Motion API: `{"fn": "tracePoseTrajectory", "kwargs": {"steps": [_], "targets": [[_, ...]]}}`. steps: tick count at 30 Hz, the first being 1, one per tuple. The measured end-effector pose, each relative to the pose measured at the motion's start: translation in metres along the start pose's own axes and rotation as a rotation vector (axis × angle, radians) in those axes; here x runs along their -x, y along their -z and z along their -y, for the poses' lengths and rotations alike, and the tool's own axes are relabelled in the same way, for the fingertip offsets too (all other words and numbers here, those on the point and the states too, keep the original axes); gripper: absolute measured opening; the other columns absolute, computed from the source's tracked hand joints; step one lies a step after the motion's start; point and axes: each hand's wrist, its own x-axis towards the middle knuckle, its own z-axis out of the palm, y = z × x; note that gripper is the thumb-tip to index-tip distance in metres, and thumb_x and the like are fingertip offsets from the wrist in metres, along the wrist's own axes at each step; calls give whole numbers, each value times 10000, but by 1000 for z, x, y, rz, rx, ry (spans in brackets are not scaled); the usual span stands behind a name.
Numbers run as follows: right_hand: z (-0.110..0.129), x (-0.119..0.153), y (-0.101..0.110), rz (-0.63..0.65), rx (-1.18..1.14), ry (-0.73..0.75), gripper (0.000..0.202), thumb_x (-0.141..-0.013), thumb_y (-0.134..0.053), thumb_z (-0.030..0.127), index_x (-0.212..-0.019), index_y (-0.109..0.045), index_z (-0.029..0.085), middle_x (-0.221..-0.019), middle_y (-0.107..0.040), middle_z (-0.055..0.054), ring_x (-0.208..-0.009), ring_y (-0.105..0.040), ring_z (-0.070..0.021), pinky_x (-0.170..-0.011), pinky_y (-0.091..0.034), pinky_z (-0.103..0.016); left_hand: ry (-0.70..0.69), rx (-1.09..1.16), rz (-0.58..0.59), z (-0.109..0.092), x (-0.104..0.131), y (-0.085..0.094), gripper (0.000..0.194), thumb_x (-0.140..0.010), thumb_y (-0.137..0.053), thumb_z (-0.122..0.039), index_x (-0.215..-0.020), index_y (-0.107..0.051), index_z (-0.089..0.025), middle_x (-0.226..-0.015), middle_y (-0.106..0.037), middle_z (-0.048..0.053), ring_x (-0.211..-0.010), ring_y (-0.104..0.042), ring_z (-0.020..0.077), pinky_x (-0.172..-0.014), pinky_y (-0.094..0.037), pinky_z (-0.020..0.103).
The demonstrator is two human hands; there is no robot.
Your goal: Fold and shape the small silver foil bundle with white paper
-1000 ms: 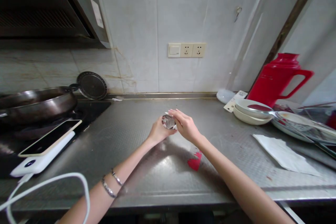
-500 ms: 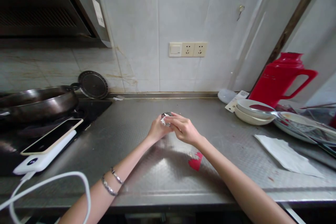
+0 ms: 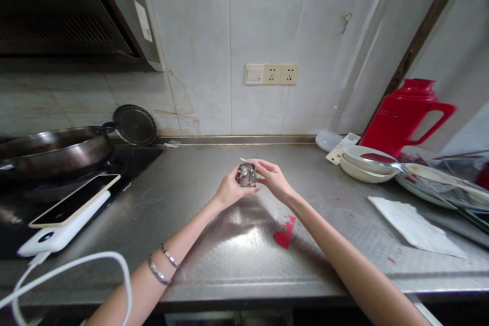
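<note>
Above the middle of the steel counter (image 3: pixel 183 224), my left hand (image 3: pixel 231 188) is wrapped round a small clear glass jar (image 3: pixel 247 175). My right hand (image 3: pixel 272 177) is at the jar's upper right side, its fingers closed on a small white piece (image 3: pixel 248 161) by the rim. What that piece is cannot be made out. Below my right hand a torn red paper piece (image 3: pixel 283 237) lies on the counter.
On the left stand a pan (image 3: pixel 53 153), a phone (image 3: pixel 76 200) on a white power bank (image 3: pixel 57 244), and a cable. On the right are stacked bowls (image 3: pixel 367 170), a plate (image 3: pixel 424 191), a tissue (image 3: pixel 414 226) and a red thermos (image 3: pixel 397 119).
My right hand has moved off the top of the jar to its right side. The jar is now tilted differently and shows more of its glass body.
</note>
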Motion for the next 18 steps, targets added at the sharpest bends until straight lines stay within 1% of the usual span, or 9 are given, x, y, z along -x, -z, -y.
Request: {"fn": "tracePoseTrajectory", "kwargs": {"steps": [2, 5, 7, 9, 11, 12, 14, 16, 18], "targets": [[4, 4, -3, 113, -71, -24, 386, -840, -575, 439, -1152, -619, 217, -1157, -657, -94, -1019, -628, -217, -820, -531, -367, -2, 2, 4, -1, 0, 1, 707, -548, -839, -340, -1162, -541, -155, -993, -694, 76, -844, -662, 192, -777, -515, 293], [11, 9, -6, 181, -47, 14, 470, -768, -673, 348, -1213, -570, 239, -1188, -645, -80, -1051, -621, -212, -877, -518, -368, -26, -4, 5, -1, -1, 2, 664, -575, -827, -338, -1154, -554, -160, -1041, -690, 89, -907, -660, 210, -834, -510, 322], [14, 11, -8, 176, -1, 39, 523, -717, -714, 292, -1215, -564, 240, -1182, -650, -71, -1064, -617, -212, -901, -511, -367, -30, -22, -3, 0, -2, 2, 644, -584, -825, -334, -1148, -565, -163, -1063, -688, 95, -952, -653, 224, -875, -500, 342], [14, 11, -9, 144, 13, 35, 519, -705, -717, 276, -1201, -572, 230, -1149, -665, -70, -1040, -631, -213, -888, -521, -368, -24, -18, 11, 1, -2, 2, 622, -599, -818, -335, -1143, -572, -161, -1072, -686, 97, -980, -648, 232, -900, -492, 355], [12, 11, -9, 105, -2, 0, 499, -708, -714, 287, -1185, -581, 226, -1101, -682, -67, -990, -651, -213, -841, -544, -366, -28, 36, 79, 1, -3, 1, 628, -621, -805, -335, -1170, -554, -160, -1116, -669, 108, -1017, -637, 240, -917, -486, 366], [12, 10, -9, 87, -12, -27, 485, -715, -710, 302, -1177, -585, 225, -1078, -688, -64, -965, -659, -213, -810, -557, -362, -35, 72, 123, 1, -3, 1, 678, -621, -805, -331, -1214, -521, -163, -1167, -644, 119, -1052, -623, 248, -927, -483, 374], [10, 10, -9, 41, -36, -88, 441, -734, -698, 344, -1144, -603, 213, -1035, -695, -63, -906, -671, -210, -734, -579, -348, -52, 107, 166, 0, -3, 3, 899, -583, -827, -318, -1352, -380, -185, -1304, -548, 155, -1161, -562, 278, -964, -463, 404], [9, 9, -9, 7, -60, -143, 398, -755, -681, 387, -1097, -627, 192, -1011, -695, -73, -850, -677, -207, -666, -589, -332, -94, 29, 139, 0, -1, 6, 1154, -505, -865, -302, -1447, -205, -217, -1437, -392, 184, -1295, -431, 317, -1041, -392, 456], [8, 8, -8, -12, -82, -182, 378, -768, -666, 429, -1047, -650, 175, -999, -696, -87, -792, -678, -204, -612, -593, -322, -165, -111, 97, 1, 0, 11, 1271, -426, -892, -294, -1466, -163, -237, -1508, -263, 179, -1379, -285, 342, -1114, -278, 500]]}}
